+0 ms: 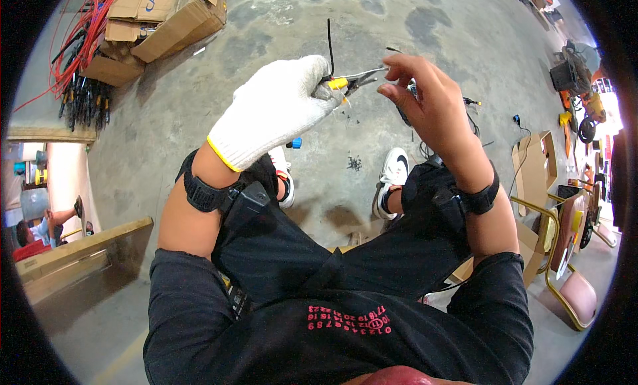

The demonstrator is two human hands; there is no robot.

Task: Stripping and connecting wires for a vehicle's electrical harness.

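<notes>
My left hand (279, 106), in a white knit glove with a yellow-edged cuff, is closed around a black cable (329, 46) with a yellow piece (338, 83) on it. The cable's thin black length sticks up above my fingers. Dark, narrow parts (362, 83) jut from the same grip toward the right; their kind is unclear. A thin grey wire (364, 74) runs across to my bare right hand (428, 96), whose curled fingertips are at its end. My right thumb is a little apart below. What lies inside the glove is hidden.
Black cables (473, 122) lie on the concrete floor beyond my right knee, with small black scraps (354, 164) between my shoes. Cardboard boxes (176, 36) and red cables (93, 26) stand far left. A pink-seated chair (577, 297) is at right. Another person (43, 229) sits at far left.
</notes>
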